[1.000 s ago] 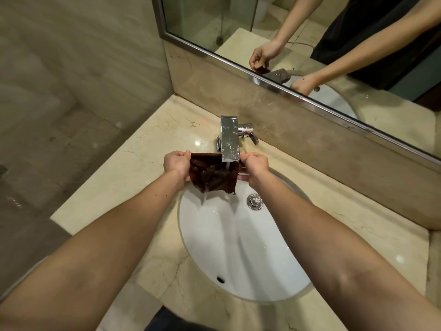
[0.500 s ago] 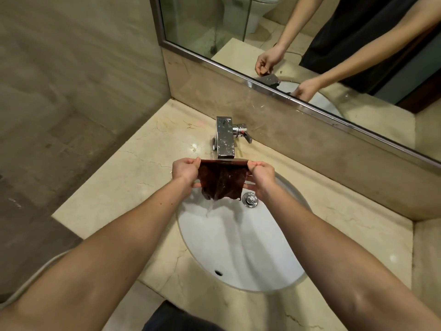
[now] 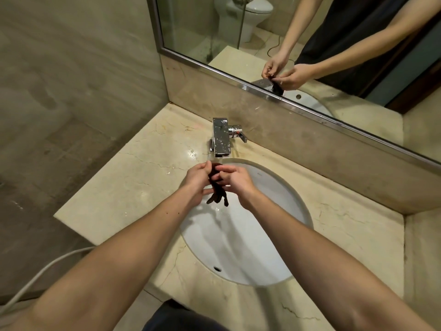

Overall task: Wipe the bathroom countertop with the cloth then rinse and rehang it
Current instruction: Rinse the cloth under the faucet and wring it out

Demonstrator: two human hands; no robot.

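Observation:
A dark brown wet cloth (image 3: 217, 197) is bunched into a narrow hanging strip over the far edge of the white oval sink (image 3: 250, 247). My left hand (image 3: 196, 180) and my right hand (image 3: 235, 180) are pressed close together, both gripping the cloth's upper part, its lower end dangling below them. The chrome faucet (image 3: 222, 137) stands just behind my hands. The beige marble countertop (image 3: 133, 192) surrounds the sink.
A wall mirror (image 3: 310, 44) behind the faucet reflects my arms, the cloth and a toilet. The counter's left edge drops to a tiled floor, where a white hose (image 3: 35, 280) lies. A raised marble wall bounds the counter at right.
The cloth was stretched flat between my hands under the faucet. My hands have come together and drawn back from the spout, and the cloth is now bunched into a strip.

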